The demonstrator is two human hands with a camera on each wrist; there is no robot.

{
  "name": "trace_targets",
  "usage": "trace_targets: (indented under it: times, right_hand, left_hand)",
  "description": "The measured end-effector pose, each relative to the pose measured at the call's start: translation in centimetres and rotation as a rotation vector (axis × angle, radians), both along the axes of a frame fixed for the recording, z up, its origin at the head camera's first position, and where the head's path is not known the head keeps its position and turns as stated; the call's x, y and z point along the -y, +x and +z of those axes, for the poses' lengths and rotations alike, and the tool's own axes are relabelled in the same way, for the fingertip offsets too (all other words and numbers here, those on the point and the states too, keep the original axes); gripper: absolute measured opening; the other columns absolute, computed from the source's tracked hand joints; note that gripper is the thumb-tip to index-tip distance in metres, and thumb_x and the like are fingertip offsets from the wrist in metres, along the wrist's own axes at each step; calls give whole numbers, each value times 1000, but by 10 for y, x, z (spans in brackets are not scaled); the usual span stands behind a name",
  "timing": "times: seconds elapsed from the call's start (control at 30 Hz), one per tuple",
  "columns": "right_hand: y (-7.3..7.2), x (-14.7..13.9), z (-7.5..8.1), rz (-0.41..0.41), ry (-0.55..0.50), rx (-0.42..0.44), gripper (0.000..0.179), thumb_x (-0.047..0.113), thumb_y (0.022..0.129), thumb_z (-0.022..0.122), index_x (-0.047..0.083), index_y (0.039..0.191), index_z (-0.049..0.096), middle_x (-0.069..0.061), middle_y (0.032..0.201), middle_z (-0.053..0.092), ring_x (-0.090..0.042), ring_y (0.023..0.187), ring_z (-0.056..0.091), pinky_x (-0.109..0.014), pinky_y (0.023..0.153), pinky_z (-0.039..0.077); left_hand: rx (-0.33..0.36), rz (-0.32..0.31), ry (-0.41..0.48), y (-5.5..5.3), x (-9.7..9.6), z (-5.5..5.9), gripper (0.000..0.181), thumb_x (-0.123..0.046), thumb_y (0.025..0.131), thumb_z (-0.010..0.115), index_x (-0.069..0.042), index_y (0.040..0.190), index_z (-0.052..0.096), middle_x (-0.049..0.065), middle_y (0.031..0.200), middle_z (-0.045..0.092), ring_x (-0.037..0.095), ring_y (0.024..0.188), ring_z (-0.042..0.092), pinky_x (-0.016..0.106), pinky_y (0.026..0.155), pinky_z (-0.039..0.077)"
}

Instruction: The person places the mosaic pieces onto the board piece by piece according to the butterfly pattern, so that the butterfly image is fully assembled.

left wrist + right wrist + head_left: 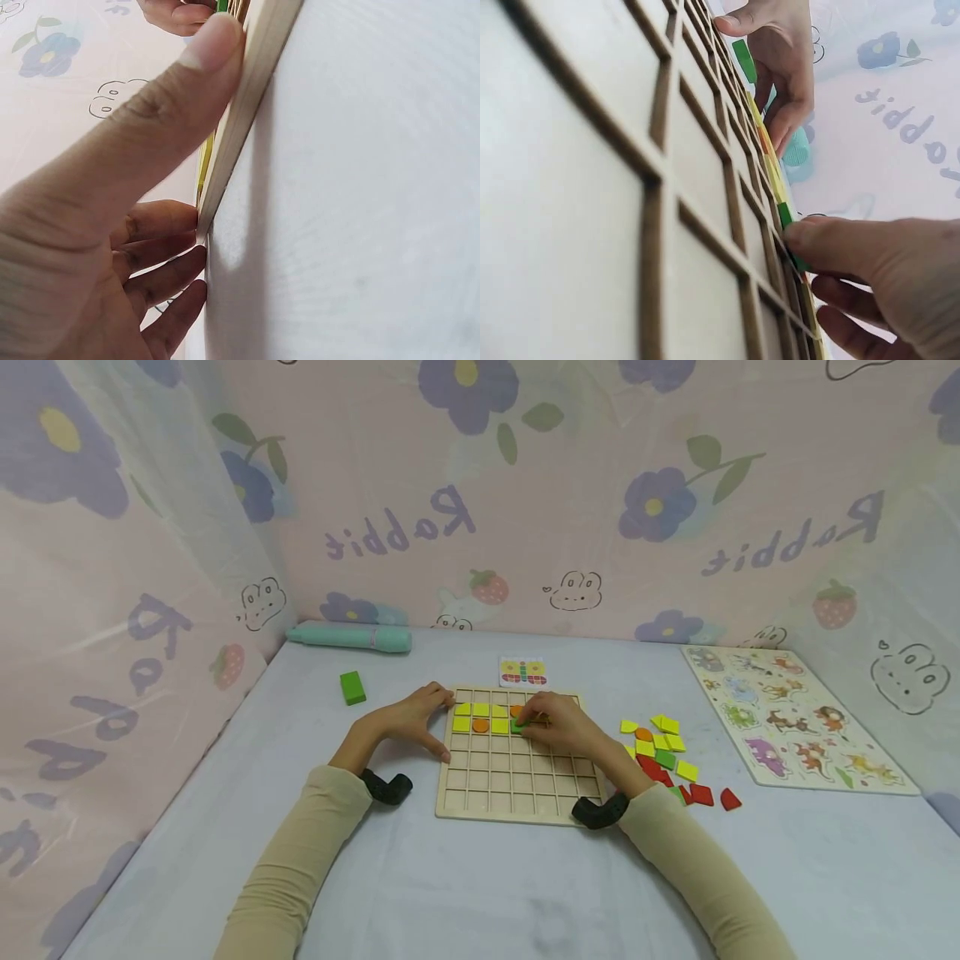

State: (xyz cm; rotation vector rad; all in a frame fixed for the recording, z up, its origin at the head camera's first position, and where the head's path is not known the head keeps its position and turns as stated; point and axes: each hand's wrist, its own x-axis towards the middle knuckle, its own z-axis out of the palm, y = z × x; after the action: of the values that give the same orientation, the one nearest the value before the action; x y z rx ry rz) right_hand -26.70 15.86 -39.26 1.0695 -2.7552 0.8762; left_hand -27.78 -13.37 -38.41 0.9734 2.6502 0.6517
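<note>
A wooden grid board (487, 785) lies flat on the white tabletop. Yellow square tiles (462, 724) and orange round tiles (481, 725) fill cells in its two far rows. My right hand (562, 722) pinches a green square tile (786, 216) between thumb and fingers at the second row from the far edge, right of a yellow square. Part of the far rows is hidden behind this hand. On the board's left side rests my left hand (411, 718), thumb and fingers spread apart with their tips against the edge (251, 90).
Loose yellow, red, green and orange tiles (686, 770) lie right of the board. Behind it is a small card with a butterfly pattern (523, 672). A green block (352, 688) and a teal tube-shaped object (352, 638) lie far left, an animal picture board (795, 718) far right.
</note>
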Motion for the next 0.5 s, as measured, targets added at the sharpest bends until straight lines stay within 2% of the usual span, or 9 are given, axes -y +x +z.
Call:
trace_targets:
  times: [0.1,0.27,0.5]
  right_hand:
    - [0,1,0,21,6,-22,7,12,80,73,10,87,71,1,91,67,-15,85,56,-33,75,47]
    - [1,0,2,42,2,-9,3,11,80,73,11,84,72,2,92,68,-16,90,58,-36,80,46]
    - [1,-3,1,61,6,-19,7,9,81,72,12,87,74,-4,99,66,-20,95,57,-38,80,47]
  left_hand:
    - [-1,1,1,1,0,1,88,-43,63,84,-3,129,43,11,132,38,26,126,34,42,109,28]
    - [1,2,0,1,0,1,87,-43,62,85,-4,128,44,9,131,39,24,126,33,41,109,27]
    - [0,6,-1,2,1,2,90,-44,63,84,-3,131,43,9,131,38,25,126,33,42,110,27]
